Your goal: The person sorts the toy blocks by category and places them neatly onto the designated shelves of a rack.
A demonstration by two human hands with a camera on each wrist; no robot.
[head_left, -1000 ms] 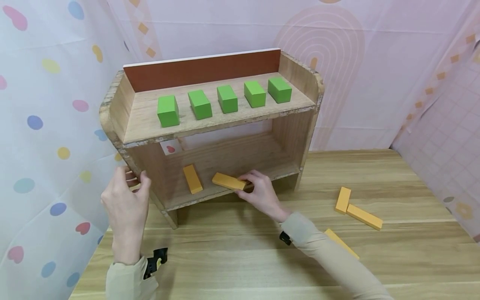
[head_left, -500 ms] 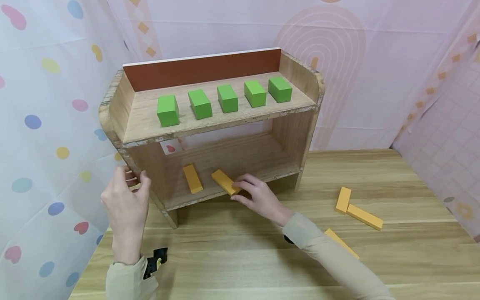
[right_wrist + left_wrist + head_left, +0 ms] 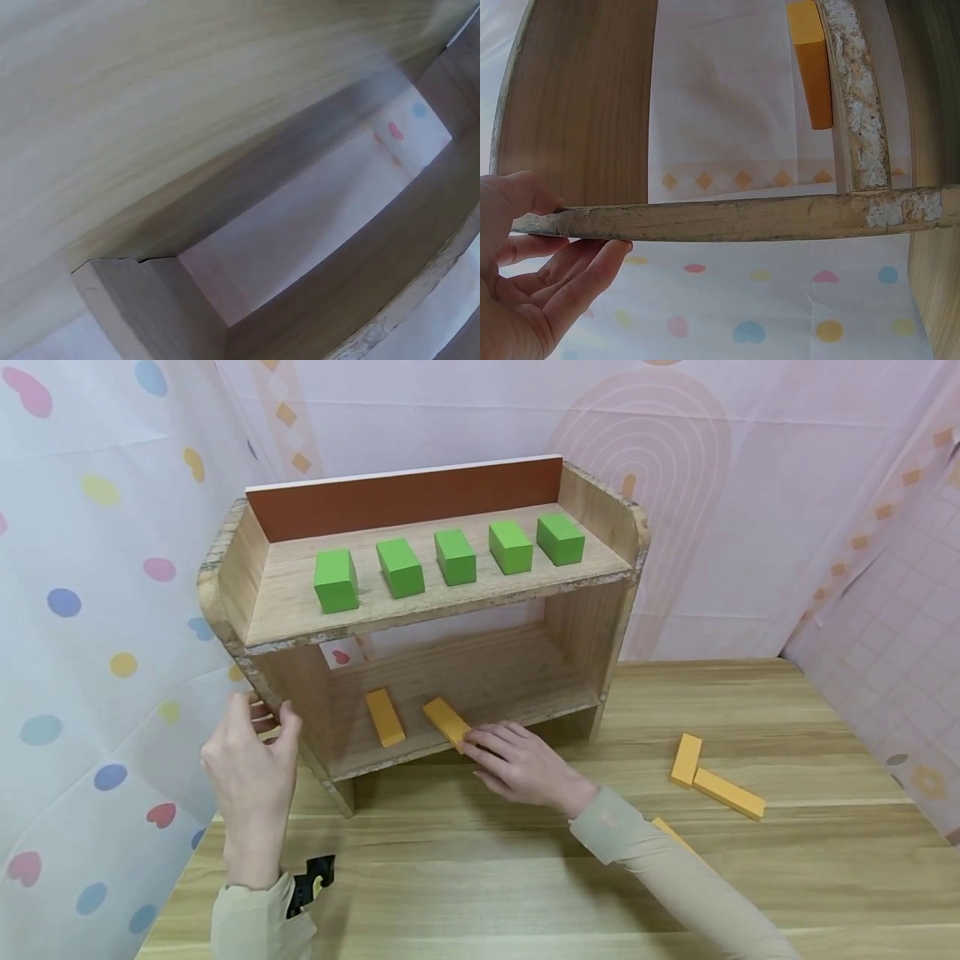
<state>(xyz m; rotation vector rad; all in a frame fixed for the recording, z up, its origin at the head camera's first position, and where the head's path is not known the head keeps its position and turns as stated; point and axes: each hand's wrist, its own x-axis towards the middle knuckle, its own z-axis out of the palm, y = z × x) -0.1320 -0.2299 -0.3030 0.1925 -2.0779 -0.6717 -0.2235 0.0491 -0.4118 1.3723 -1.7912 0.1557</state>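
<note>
A small two-tier wooden shelf (image 3: pixel 517 672) stands on the table. My left hand (image 3: pixel 251 764) grips its left side panel (image 3: pixel 727 220), the thumb on one face and the fingers on the other. On the lower board lies an orange block (image 3: pixel 445 720), slanting towards the front edge. The fingers of my right hand (image 3: pixel 525 768) lie fairly straight against this block's front end. To its left, apart from it, rests another orange block (image 3: pixel 386 718). In the right wrist view only the shelf (image 3: pixel 405 300) and table show; the right hand is out of that view.
Several green blocks (image 3: pixel 455 557) stand in a row on the upper board. Two loose orange blocks (image 3: pixel 729 793) touch each other on the table at right. A third orange block (image 3: pixel 670 832) is partly hidden by the right sleeve. Patterned cloth (image 3: pixel 750 527) hangs behind.
The right hand has turned the orange block so its front end swings towards me and left. Its pinch has loosened and the fingers now lie against the block's end. The left hand stays put.
</note>
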